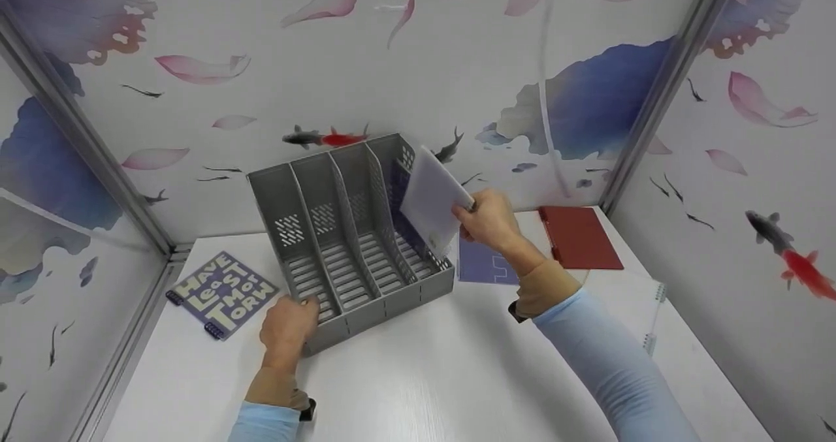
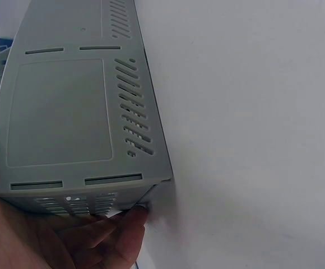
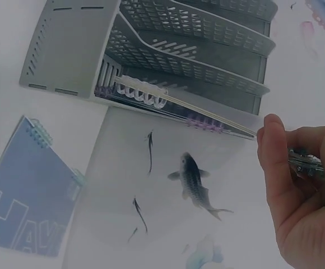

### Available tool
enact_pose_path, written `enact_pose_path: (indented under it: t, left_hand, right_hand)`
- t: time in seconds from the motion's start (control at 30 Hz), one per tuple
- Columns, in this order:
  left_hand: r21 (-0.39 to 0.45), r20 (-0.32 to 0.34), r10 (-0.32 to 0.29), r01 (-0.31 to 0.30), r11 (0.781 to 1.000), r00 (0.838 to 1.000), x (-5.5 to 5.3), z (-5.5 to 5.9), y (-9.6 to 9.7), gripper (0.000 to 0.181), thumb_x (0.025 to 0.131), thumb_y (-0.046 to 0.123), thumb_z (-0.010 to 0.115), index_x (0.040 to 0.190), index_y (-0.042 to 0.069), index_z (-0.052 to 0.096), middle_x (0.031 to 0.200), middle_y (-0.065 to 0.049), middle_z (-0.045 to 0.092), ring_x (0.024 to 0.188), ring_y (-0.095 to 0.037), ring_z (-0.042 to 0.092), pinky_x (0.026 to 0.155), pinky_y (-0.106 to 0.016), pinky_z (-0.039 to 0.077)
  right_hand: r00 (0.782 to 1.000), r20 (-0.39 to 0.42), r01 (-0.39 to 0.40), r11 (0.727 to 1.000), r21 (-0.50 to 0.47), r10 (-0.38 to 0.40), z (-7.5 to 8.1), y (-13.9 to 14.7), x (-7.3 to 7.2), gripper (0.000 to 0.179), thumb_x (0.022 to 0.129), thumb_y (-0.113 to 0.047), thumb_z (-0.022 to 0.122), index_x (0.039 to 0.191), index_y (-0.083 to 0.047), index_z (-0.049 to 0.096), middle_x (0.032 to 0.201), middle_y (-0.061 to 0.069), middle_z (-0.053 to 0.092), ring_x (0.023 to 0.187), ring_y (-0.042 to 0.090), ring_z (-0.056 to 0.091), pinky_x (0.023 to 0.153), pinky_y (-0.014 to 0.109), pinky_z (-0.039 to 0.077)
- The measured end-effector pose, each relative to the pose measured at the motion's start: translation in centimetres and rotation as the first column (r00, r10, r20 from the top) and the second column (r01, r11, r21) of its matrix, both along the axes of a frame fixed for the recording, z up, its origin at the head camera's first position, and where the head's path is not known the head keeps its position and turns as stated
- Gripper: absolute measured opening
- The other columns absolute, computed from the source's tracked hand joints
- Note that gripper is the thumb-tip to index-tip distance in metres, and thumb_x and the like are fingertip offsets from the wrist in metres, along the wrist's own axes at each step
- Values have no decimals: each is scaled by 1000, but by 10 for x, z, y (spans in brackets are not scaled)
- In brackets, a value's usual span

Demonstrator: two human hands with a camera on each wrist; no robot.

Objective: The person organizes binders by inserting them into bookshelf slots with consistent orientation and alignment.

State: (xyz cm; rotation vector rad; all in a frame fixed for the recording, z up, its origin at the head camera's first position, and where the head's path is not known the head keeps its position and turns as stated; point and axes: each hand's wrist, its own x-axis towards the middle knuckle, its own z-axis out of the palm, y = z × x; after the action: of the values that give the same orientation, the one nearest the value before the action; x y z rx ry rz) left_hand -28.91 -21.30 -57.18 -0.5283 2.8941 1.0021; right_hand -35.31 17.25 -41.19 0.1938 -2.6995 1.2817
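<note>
A grey file organizer (image 1: 366,316) with upright dividers stands on the table by the back wall. My left hand (image 1: 290,328) grips its front left corner, thumb over the low front edge; in the left wrist view the fingers (image 2: 126,238) curl around its slotted end. My right hand (image 1: 490,223) pinches a whitish notebook (image 1: 431,200) by its near edge. That notebook leans tilted in the rightmost compartment, beside a dark purple notebook (image 1: 406,232). Seen edge-on in the right wrist view, its white coil (image 3: 143,92) lies inside the compartment.
A purple lettered notebook (image 1: 225,295) lies left of the organizer. To the right are a blue-purple notebook (image 1: 482,264), partly behind my right arm, a red notebook (image 1: 581,238) and a pale notebook with clear coils (image 1: 627,305). Printed wall panels (image 1: 418,83) enclose the table.
</note>
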Motion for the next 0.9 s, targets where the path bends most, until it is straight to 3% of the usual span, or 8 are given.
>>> enact_pose_path:
  t: [0.17,0.4,0.5,0.63,0.77,0.9]
  left_hand:
    - [-6,7,-10,10,1000,1000,1,0,0,63,104,43,51,130,-12,68,111,-28,78,91,-38,74,71,-48,55]
    - [3,3,7,-7,1000,1000,2,1,1,63,105,44,52,132,-11,68,117,-30,78,98,-41,75,79,-53,57]
    - [11,2,13,-13,1000,1000,2,2,1,61,105,43,53,128,-10,69,114,-28,78,95,-39,74,78,-51,55]
    - [15,0,8,-8,1000,1000,1,1,0,59,104,43,53,126,-10,70,110,-26,78,90,-36,73,72,-47,53]
    - [13,-3,8,-8,1000,1000,0,-1,0,60,104,42,53,128,-10,70,111,-27,78,90,-37,73,71,-47,53]
    - [12,0,15,-15,1000,1000,1,-1,0,64,105,43,52,135,-11,67,119,-30,77,99,-41,75,79,-52,56]
  right_hand:
    - [999,-18,40,998,52,-39,-16,-14,-10,24,105,-17,75,107,4,84,68,12,79,50,4,65,53,19,55]
    - [999,-17,47,979,196,-44,-39,-32,-21,25,106,-20,72,97,0,84,72,14,82,52,12,71,50,17,46]
    - [998,-31,64,967,248,-58,-47,-38,-24,26,106,-21,72,98,0,85,75,13,84,64,22,81,57,25,53]
    - [995,-38,101,959,266,-95,-54,-44,-29,25,105,-21,73,97,-1,86,82,13,85,74,26,80,73,40,62]
    - [993,-35,121,957,262,-116,-58,-48,-35,27,103,-20,73,91,1,84,87,16,85,81,29,77,83,50,64]
    - [992,-26,123,951,284,-121,-59,-52,-40,28,102,-20,72,89,2,82,93,20,85,93,37,80,91,54,64]
